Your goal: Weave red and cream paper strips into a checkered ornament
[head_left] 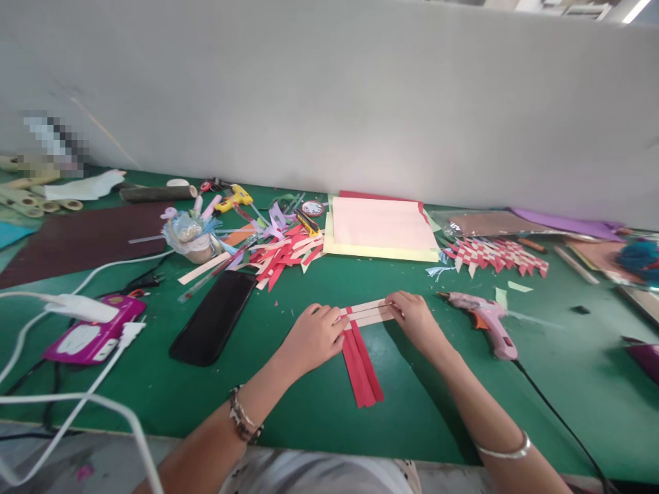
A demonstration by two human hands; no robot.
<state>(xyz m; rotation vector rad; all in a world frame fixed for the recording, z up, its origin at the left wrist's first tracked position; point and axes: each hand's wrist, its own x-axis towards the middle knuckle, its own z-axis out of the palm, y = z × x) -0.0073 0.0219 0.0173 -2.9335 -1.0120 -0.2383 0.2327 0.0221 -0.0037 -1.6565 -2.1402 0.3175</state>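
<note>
Between my hands are woven paper strips: pale pink strips [371, 312] run sideways, and red strips [363, 367] hang toward me. At the crossing, red and pink squares alternate. My left hand [322, 333] is closed on the woven crossing, its fingertips over the left end. My right hand [409, 315] pinches the right ends of the pink strips. To the right of my right hand lies a pink hot glue gun [487, 319], its nozzle pointing left.
Loose red and pink strips [288, 254] lie behind my left hand, near a black phone [213, 319]. Paper sheets [384, 223] stand against the grey partition [329, 103]. Finished-looking woven pieces [497, 255] lie back right. A purple power strip [97, 333] with white cables sits left.
</note>
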